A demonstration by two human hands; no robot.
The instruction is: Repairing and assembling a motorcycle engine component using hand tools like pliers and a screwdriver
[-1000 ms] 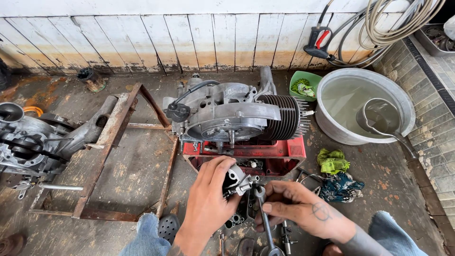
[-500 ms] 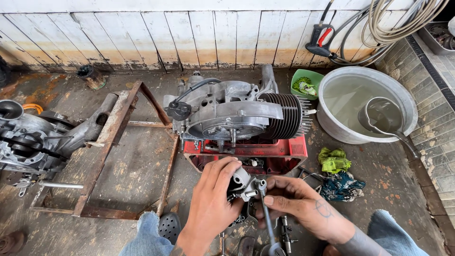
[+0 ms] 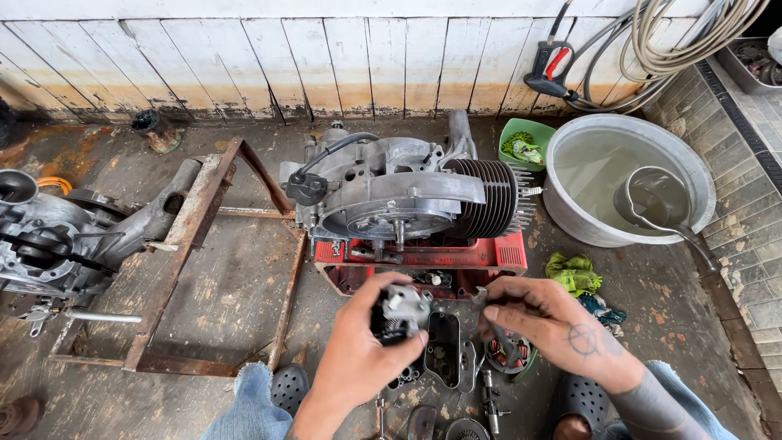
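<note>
left hand (image 3: 362, 350) at lower centre clamps a small metal part (image 3: 401, 308); right hand (image 3: 544, 322) pinches a wrench (image 3: 493, 322) beside it.

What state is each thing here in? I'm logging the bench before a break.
left hand: gripping a small metal engine part
right hand: pinching a slim metal tool
engine: sitting on a red stand
basin: holds water, with a ladle in it
green tub: holds rags

No packages, labels, signs or screens show anywhere in this workshop view.
</note>
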